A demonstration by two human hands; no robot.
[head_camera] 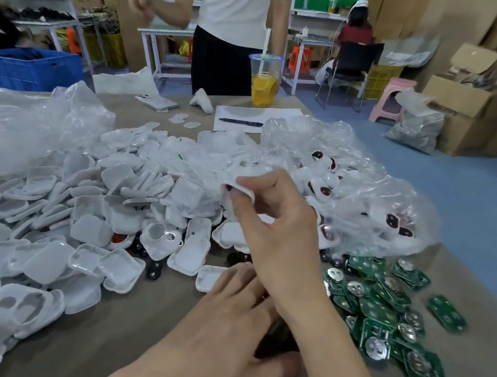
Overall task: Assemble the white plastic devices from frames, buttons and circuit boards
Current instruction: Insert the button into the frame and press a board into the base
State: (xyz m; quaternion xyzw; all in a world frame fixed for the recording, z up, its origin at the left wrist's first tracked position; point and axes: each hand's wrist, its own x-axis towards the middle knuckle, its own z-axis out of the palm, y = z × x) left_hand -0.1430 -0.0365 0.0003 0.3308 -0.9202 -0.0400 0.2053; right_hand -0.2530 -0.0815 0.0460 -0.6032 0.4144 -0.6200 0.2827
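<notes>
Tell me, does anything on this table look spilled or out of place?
Nothing is spilled. One green rectangular circuit board lies apart from the heap of green circuit boards, near the brown table's right edge, where it could get knocked off.

A dark object (279,339) lay mostly hidden beneath the worker's left hand (223,321); what it was, and whether the hand gripped it, could not be told. Fingers of the right hand (274,223) covered much of the small white piece (248,193) they pinched. A standing person (233,6) was cut off by the top edge, their raised hand (141,5) blurred. At right, the cardboard boxes (474,98) were smeared.
</notes>
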